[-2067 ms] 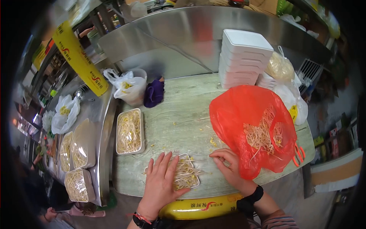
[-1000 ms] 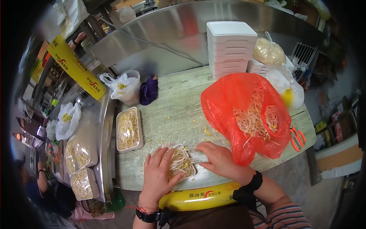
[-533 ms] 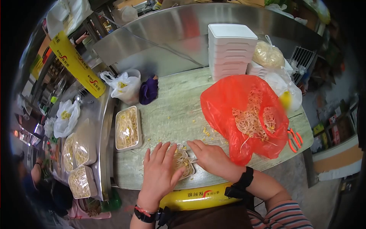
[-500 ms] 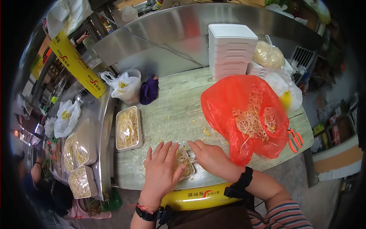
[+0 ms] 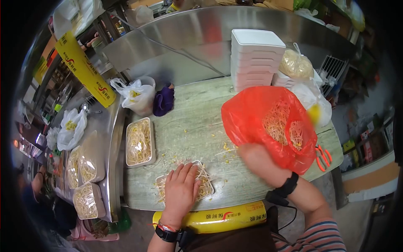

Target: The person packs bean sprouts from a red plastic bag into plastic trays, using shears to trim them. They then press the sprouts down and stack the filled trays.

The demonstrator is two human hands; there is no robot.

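Observation:
My left hand (image 5: 181, 187) lies flat, fingers stretched out, on bean sprouts (image 5: 204, 179) heaped in a white tray near the front edge of the table. The sprouts stick out past the rim, and much of the tray is covered by them and the hand. Smeared by motion, my right hand (image 5: 258, 161) is at the lower left side of a red plastic bag (image 5: 241, 109); its fingers cannot be made out. More sprouts (image 5: 279, 124) show inside the bag. A wrapped tray of sprouts (image 5: 140, 143) stands at the left of the table.
White foam trays (image 5: 257, 59) are stacked at the back, with plastic bags to their right. Orange-handled pliers (image 5: 323, 158) lie at the right edge. A yellow film roll (image 5: 222, 216) lies along the front edge. More packed sprouts (image 5: 89, 201) sit on the metal counter at left.
My right hand has left the sprout tray and moved right to the red bag. My left hand has shifted slightly down and still rests on the sprouts.

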